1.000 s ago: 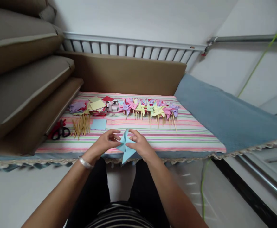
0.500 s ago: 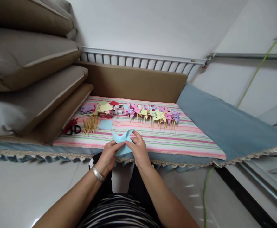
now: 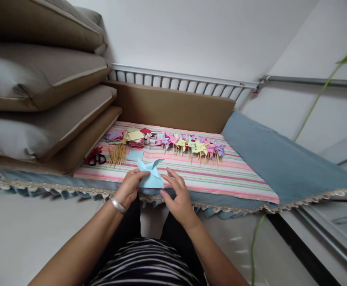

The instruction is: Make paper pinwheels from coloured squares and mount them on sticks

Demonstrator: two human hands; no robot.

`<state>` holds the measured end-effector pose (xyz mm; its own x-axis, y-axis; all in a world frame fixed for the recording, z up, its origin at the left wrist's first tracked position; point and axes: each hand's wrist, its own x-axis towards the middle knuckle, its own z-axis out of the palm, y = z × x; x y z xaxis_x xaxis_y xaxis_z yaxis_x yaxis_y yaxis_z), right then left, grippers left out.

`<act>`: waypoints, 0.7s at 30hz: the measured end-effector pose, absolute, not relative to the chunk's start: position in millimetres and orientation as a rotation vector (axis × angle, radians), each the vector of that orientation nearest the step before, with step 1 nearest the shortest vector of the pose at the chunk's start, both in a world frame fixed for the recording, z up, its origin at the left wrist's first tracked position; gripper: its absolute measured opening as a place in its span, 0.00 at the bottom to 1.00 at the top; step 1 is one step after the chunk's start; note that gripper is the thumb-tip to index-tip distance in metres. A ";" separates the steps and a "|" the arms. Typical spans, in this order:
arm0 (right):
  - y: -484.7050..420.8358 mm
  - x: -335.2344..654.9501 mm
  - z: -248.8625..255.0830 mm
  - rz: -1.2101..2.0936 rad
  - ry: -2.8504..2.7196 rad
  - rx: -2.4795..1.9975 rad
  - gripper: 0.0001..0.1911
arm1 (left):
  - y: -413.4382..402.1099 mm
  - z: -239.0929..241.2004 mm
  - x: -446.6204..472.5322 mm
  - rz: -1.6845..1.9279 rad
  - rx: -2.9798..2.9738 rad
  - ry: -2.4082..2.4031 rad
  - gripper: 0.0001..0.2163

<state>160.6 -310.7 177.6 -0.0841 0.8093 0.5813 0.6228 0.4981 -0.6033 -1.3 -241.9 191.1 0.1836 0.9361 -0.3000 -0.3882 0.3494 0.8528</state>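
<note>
A light blue paper pinwheel [image 3: 151, 179], partly folded, is pinched by my left hand [image 3: 131, 184], its thumb pressing near the centre. Two of its points curl upward and the lower edge is flat. Just to the right, my right hand [image 3: 178, 198] has its fingers apart and holds nothing; the fingertips are close to the paper's right corner. Beyond my hands lie a light blue paper square [image 3: 135, 155], a bundle of thin wooden sticks [image 3: 118, 154] and a row of finished pinwheels [image 3: 191, 145] on sticks, in pink, purple, yellow and green.
Black-handled scissors [image 3: 97, 158] lie at the left. Behind the sticks are stacks of coloured paper [image 3: 135, 136]. Everything rests on a striped cloth [image 3: 239, 178]. Large cushions [image 3: 42, 83] are piled at the left, and a blue cover [image 3: 280, 151] slopes at the right.
My right hand has let go of the blue paper and moved slightly right, its fingers spreading. The left hand keeps its pinch on the paper. The view has shifted slightly.
</note>
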 end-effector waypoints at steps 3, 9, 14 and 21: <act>-318.9 159.6 172.4 0.085 -1.942 -1.232 0.25 | -246.1 199.3 3.6 1.047 0.731 1.003 0.09; -313.6 151.3 166.6 -0.133 -1.877 -1.331 0.16 | -249.4 203.9 9.0 1.037 0.815 1.000 0.10; -311.6 152.6 166.8 -0.168 -1.834 -1.326 0.11 | -247.1 199.9 7.3 1.049 0.850 1.011 0.11; -315.4 158.9 172.5 -0.127 -1.840 -1.277 0.09 | -246.3 188.4 11.6 1.008 0.907 1.016 0.08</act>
